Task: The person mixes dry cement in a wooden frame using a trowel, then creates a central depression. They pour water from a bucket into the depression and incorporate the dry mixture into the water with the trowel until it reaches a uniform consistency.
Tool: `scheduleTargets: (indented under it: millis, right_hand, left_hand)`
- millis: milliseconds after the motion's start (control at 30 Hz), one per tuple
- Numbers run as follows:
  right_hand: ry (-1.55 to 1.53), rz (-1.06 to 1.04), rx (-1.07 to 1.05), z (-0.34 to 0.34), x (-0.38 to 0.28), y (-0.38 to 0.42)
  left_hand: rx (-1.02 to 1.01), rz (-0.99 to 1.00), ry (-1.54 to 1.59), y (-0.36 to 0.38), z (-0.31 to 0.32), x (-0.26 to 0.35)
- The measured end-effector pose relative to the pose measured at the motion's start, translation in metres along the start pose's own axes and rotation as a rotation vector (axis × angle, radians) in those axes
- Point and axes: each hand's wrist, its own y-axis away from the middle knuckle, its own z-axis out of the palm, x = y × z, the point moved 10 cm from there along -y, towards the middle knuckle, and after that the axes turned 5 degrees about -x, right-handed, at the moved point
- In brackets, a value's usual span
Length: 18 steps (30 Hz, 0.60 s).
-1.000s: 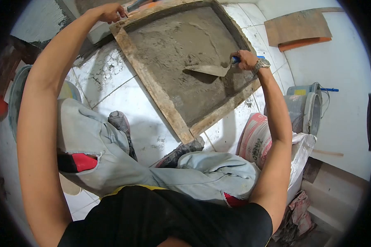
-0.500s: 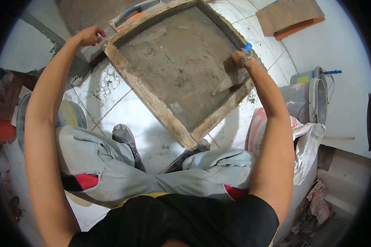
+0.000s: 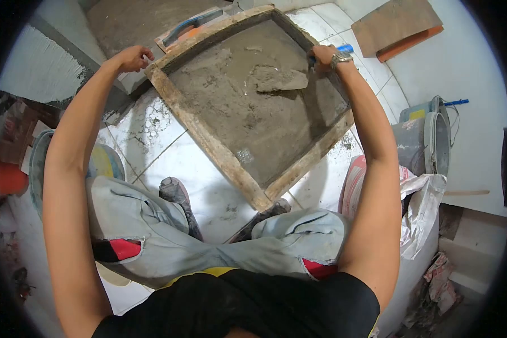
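Note:
A trowel [image 3: 287,80] with a blue handle is gripped in my right hand [image 3: 323,58], over the far right part of a wooden mixing box [image 3: 208,143]. The trowel's blade is coated with grey mortar and lies low over the wet mortar [image 3: 225,107] spread inside the box. My left hand [image 3: 134,58] is beside the box's left corner, fingers loosely bent and apart, with nothing in them. Behind that corner, a hand float [image 3: 191,27] with a blue handle rests along the box's far left side.
White floor tiles [image 3: 174,158] surround the box, and my shoes [image 3: 174,197] are close to its near corner. Grey buckets [image 3: 417,141] and a torn sack [image 3: 355,183] stand on the right. A brown board [image 3: 397,28] leans at the upper right. Another bucket [image 3: 104,160] sits by my left knee.
My right hand has moved the trowel away from me, from the box's right corner toward the far side, and the blade now points left. My left hand has shifted slightly right and down.

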Motion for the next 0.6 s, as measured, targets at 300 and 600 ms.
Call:
scheduleTargets:
  millis: [300,600]
  right_hand:
    - [-0.487,0.042,0.031,0.069,-0.026,0.039]
    - [-1.382,0.383,-0.361,0.079,-0.094,0.079]
  left_hand:
    - [0.012,-0.038,-0.035,-0.004,-0.005,0.0]
    - [0.084,-0.012,-0.032,-0.016,-0.008,0.003]
